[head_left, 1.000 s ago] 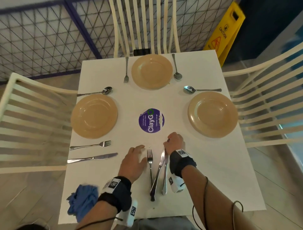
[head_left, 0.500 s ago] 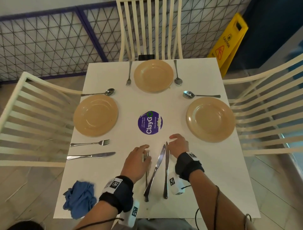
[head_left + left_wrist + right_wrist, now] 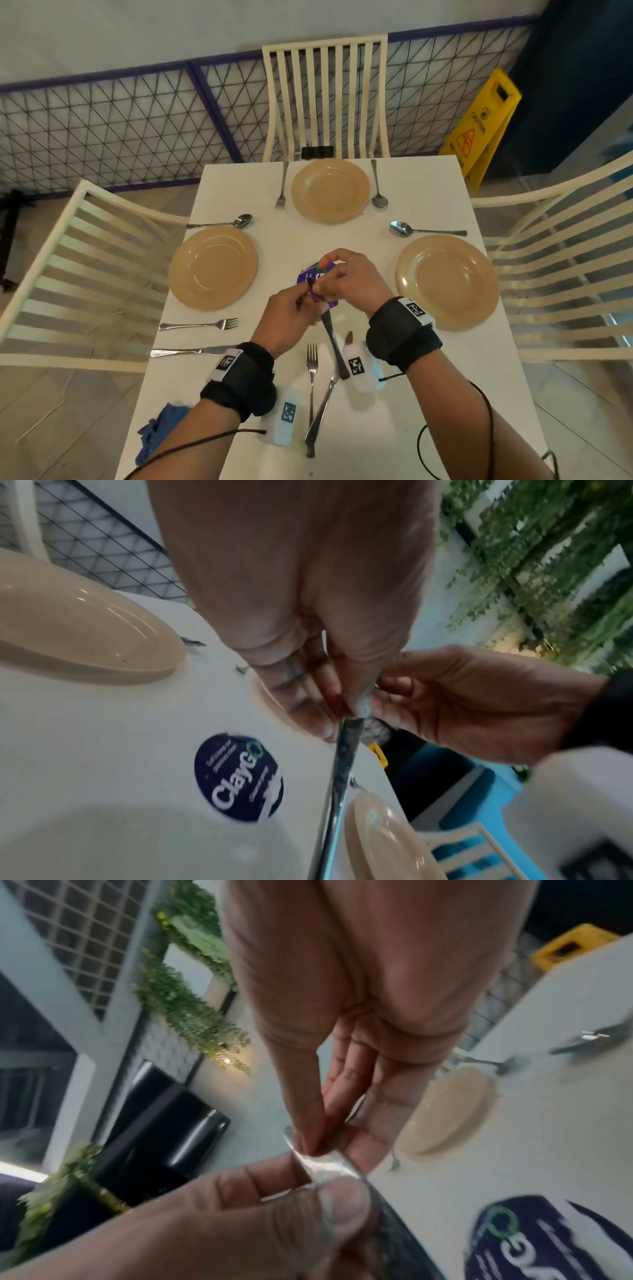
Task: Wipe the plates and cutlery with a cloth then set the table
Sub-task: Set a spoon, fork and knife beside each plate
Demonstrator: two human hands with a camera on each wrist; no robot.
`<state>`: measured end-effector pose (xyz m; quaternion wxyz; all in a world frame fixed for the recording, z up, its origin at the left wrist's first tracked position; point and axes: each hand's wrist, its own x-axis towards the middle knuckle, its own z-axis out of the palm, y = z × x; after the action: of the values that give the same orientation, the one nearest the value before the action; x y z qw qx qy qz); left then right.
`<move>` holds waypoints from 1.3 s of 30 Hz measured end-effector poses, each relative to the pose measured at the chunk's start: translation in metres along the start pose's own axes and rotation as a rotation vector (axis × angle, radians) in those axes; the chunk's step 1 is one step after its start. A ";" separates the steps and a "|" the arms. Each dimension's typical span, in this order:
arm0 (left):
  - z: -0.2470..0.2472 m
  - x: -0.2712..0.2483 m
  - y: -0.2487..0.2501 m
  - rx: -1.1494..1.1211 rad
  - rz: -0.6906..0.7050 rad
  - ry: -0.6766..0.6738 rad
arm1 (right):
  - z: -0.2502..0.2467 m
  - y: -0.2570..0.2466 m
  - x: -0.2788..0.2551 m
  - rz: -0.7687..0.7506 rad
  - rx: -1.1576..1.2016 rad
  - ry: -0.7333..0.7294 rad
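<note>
Knife [image 3: 334, 346]: lifted over counter [image 3: 428, 394] centre, above purple sticker [image 3: 310, 274], handle pointing back at the person.
Left hand [image 3: 289, 318]: fingers pinch blade end.
Right hand [image 3: 352, 277]: fingers pinch same blade tip.
Fork [image 3: 311, 373], second knife [image 3: 322, 411]: flat on counter, near edge.
Cloth [image 3: 157, 431]: near-left corner.

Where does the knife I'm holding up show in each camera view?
Head: the knife hangs at centre, pinched by the left hand and right hand.
Left wrist: knife runs down from centre.
Right wrist: knife at centre, blade pinched.
Shared landmark: purple ClayGo sticker.
</note>
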<state>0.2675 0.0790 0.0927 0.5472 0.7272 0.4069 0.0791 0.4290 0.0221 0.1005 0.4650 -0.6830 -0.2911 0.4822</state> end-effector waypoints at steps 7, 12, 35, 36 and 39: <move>-0.073 0.023 0.020 -0.218 0.009 0.359 | 0.024 -0.004 0.024 0.146 -0.045 0.286; -0.100 0.037 0.011 -0.658 -0.069 0.536 | 0.072 -0.011 0.055 0.383 0.509 0.066; -0.195 0.263 -0.030 0.106 -0.220 0.070 | 0.112 -0.096 0.357 0.270 -0.068 0.122; -0.195 0.277 -0.032 0.125 -0.234 0.061 | 0.113 -0.094 0.370 0.279 -0.119 0.143; -0.193 0.311 -0.041 0.173 -0.274 0.029 | 0.116 -0.088 0.406 0.294 -0.461 0.231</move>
<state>0.3426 0.4344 0.0296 0.4823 0.7080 0.5155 -0.0210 0.4741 0.4415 0.0122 0.2528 -0.8557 -0.2359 0.3849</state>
